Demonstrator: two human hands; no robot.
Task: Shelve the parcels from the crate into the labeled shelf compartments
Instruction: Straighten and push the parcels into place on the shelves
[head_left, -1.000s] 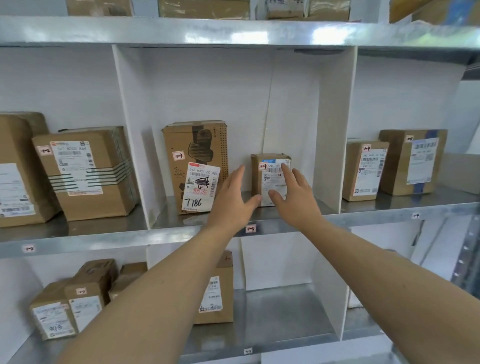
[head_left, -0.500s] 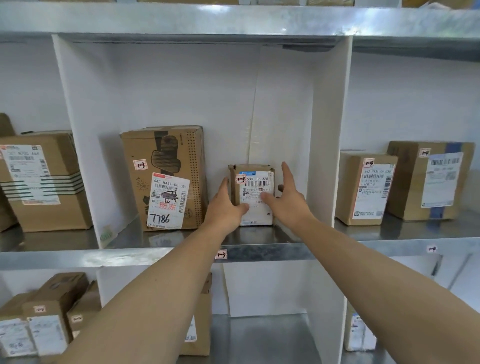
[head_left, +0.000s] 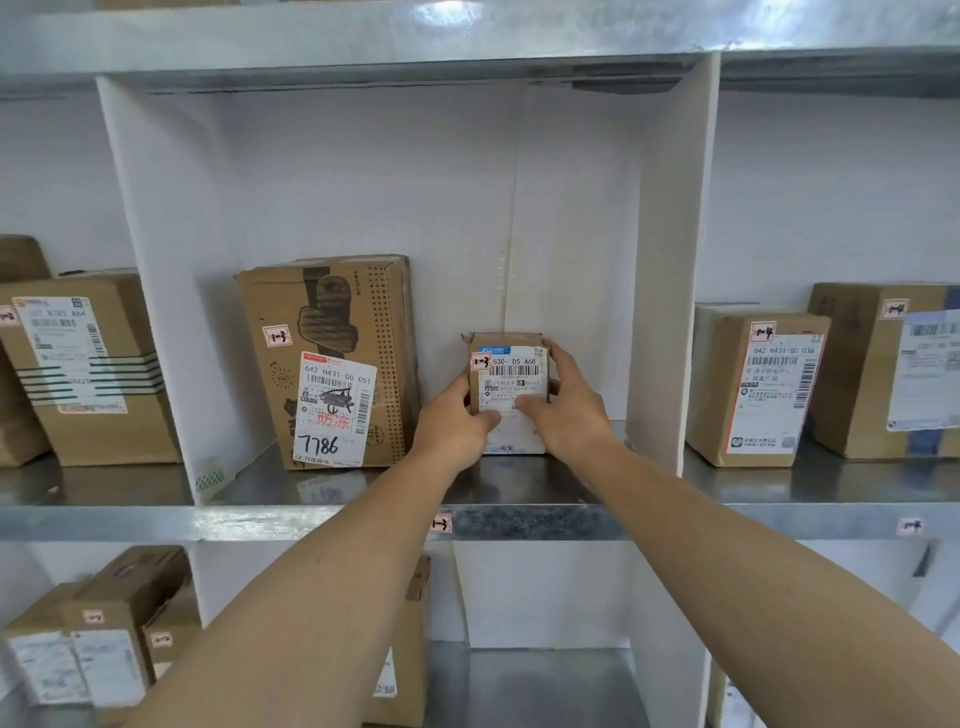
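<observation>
Hands that were spread a second ago have closed in: left hand (head_left: 457, 423) and right hand (head_left: 569, 410) now curl their fingers round the small parcel (head_left: 511, 364). It stands between them on the shelf (head_left: 311, 519), with the taller box (head_left: 332, 358) just beyond the left fingers. Placement looks nearly done.

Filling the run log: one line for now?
left hand, right hand: grip small parcel | upright on shelf | tall box: to its left

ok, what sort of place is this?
Probably a parcel sorting or pickup depot: grey metal shelving split by white divider panels, brown cardboard parcels with barcoded shipping labels, and handwritten compartment tags on the shelf edge.
</observation>
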